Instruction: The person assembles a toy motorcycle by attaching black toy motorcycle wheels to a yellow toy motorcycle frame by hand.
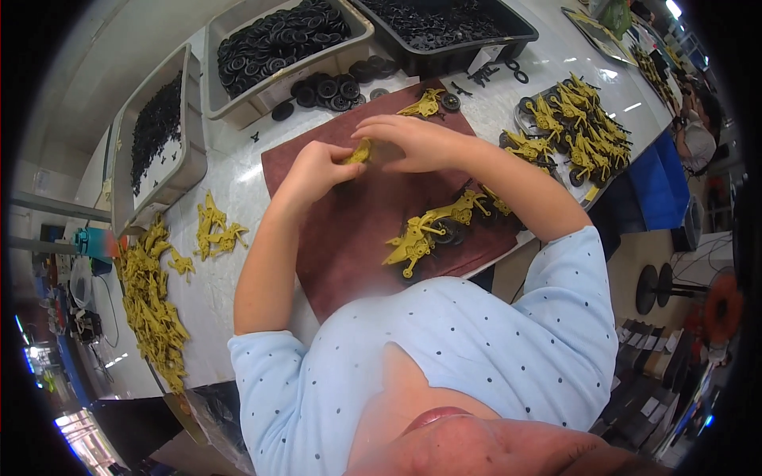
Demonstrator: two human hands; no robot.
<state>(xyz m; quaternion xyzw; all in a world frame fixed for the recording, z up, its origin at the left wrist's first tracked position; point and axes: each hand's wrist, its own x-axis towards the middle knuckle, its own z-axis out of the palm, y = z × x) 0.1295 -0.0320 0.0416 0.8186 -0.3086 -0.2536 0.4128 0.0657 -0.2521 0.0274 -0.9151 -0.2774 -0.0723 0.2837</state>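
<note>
My left hand (317, 168) pinches a small yellow plastic part (359, 151) between thumb and fingers, above a dark red mat (333, 246). My right hand (421, 144) arches beside it, fingers stretched toward the part and thumb apart; I cannot see anything in its grip. On the mat's far side lies a yellow toy motorcycle frame (425, 103) next to a black wheel (451, 102). Nearer my body, partly assembled yellow toy motorcycle frames (432, 226) with black pieces rest on the mat's right half, under my right forearm.
Grey bins of small black parts (155, 127) and black wheels (282, 44) stand at the left and back, beside a dark bin (444, 24). Loose wheels (329, 91) lie before them. Yellow frames are heaped at left (151, 301); assembled ones (575, 127) pile at right.
</note>
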